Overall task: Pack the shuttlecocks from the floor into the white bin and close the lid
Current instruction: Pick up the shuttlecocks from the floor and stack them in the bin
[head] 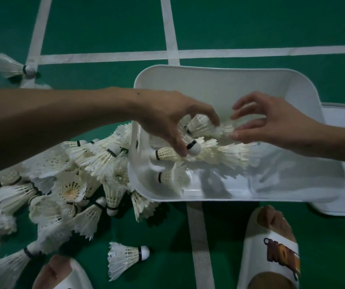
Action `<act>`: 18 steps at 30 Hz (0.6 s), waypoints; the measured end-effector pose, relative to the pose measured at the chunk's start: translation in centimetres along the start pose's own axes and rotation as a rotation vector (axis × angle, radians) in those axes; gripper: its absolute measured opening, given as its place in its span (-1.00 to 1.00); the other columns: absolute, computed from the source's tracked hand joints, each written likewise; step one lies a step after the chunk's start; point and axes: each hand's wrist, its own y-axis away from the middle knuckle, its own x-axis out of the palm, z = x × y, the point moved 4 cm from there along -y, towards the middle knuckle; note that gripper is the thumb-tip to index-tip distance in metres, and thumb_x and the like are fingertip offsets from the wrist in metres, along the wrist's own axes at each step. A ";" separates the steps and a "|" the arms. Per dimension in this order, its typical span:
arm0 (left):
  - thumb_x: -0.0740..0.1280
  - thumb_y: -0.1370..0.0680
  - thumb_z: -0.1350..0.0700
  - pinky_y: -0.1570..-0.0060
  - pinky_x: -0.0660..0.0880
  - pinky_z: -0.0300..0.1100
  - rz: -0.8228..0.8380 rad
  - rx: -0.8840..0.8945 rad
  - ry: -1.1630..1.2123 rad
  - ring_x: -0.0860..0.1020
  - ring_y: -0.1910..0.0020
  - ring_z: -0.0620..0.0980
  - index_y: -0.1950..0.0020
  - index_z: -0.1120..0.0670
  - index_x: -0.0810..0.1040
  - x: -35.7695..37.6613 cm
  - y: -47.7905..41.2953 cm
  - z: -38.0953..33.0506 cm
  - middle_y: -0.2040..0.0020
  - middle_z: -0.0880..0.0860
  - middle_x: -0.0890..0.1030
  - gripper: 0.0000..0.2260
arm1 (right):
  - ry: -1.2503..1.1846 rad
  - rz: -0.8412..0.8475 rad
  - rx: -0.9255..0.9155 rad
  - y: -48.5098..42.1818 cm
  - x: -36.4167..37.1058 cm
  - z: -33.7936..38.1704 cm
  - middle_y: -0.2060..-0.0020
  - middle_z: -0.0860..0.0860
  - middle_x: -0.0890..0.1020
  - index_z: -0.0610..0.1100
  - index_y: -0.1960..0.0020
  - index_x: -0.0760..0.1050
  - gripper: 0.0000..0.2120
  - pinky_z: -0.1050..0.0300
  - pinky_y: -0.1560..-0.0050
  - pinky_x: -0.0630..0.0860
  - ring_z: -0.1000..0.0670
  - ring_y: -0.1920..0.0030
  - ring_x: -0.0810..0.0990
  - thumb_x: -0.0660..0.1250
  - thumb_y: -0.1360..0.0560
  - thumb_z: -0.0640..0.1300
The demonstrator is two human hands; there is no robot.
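Holding a nested stack (204,126) of shuttlecocks low over the white bin (209,76) with both hands: gripping the cork end between thumb and curled fingers of the left hand (167,119), pinching the blurred feather end in the curled fingers of the right hand (271,122). Beneath, toward the bin's left end, a few loose shuttlecocks (219,155) on their sides. Outside, heaped on the green floor (105,28) against the bin's left wall, the large pile (67,184), with the lid (344,117) flat at the bin's right end.
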 end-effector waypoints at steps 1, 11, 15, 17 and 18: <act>0.52 -0.34 -0.09 -0.23 0.31 -0.13 0.045 0.026 0.002 0.36 -0.22 -0.19 -0.35 -0.34 0.28 0.3 -0.1 -0.3 -0.36 -0.17 0.37 -0.33 | -0.046 0.044 -0.002 0.3 -0.2 0.3 -0.13 0.00 0.59 0.01 -0.19 0.42 -0.28 0.07 0.12 0.65 0.01 0.06 0.70 0.57 -0.08 0.02; 0.54 -0.36 0.03 0.11 0.19 -0.70 0.149 0.226 0.087 0.28 0.06 -0.68 -0.34 -0.22 0.41 2.3 -1.0 -2.3 -0.06 -0.45 0.31 -0.41 | 0.098 0.228 -0.065 1.2 3.7 0.5 -0.14 0.20 0.52 0.12 -0.28 0.38 -0.25 0.27 -0.04 0.54 0.20 -0.10 0.54 0.59 -0.15 -0.01; 0.54 -0.36 0.02 0.10 0.21 -0.68 0.168 0.220 0.070 0.30 0.05 -0.67 -0.39 -0.22 0.36 2.9 -1.0 -1.8 -0.24 -0.34 0.38 -0.35 | 0.204 0.198 -0.094 0.5 4.1 0.0 -0.03 0.14 0.61 0.09 -0.19 0.47 -0.40 0.22 -0.02 0.56 0.18 -0.01 0.59 0.62 -0.22 -0.10; 0.54 -0.36 0.01 0.09 0.25 -0.64 0.163 0.187 0.083 0.31 0.04 -0.66 -0.41 -0.27 0.28 3.0 -0.9 -1.4 -0.34 -0.20 0.40 -0.29 | 0.242 0.177 -0.074 0.1 4.1 -0.5 0.01 0.08 0.63 0.07 -0.12 0.50 -0.48 0.09 -0.02 0.59 0.08 0.04 0.64 0.62 -0.23 -0.11; 0.54 -0.36 0.00 0.07 0.28 -0.59 0.165 0.161 0.103 0.35 0.03 -0.63 -0.41 -0.31 0.24 3.0 -0.7 -1.2 -0.35 -0.16 0.42 -0.26 | 0.272 0.173 -0.069 0.1 4.1 -0.7 0.04 0.09 0.63 0.05 -0.09 0.51 -0.52 0.07 0.01 0.60 0.06 0.07 0.64 0.61 -0.24 -0.12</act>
